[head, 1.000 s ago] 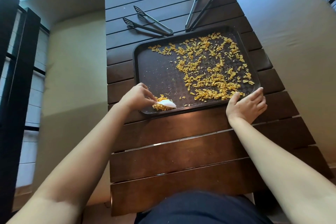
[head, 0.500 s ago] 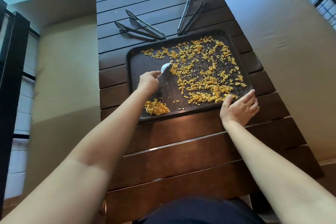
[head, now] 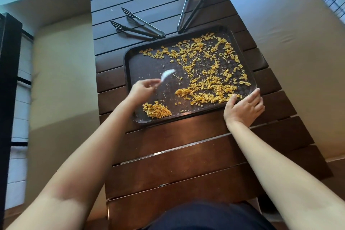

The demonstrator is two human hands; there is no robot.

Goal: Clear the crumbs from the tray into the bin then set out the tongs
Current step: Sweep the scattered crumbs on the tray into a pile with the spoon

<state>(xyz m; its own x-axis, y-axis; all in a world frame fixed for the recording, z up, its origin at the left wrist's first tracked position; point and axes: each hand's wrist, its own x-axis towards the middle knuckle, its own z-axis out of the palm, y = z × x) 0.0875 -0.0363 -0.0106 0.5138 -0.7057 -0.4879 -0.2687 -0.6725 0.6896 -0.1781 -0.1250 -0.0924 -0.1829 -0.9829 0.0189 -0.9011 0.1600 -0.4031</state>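
Underneath, dark slatted wooden table (head: 186, 155).

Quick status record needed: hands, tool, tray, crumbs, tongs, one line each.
left hand: pinches the white scraper, blade raised over the bare left part of the tray, blurred
right hand: fingers flat on the tray's near right corner
tray: dark, on the slatted table
crumbs: small pile at near left corner; most scattered crumbs across the right half
tongs: two pairs, left tongs and right tongs, on the table beyond the tray
bin: not in view
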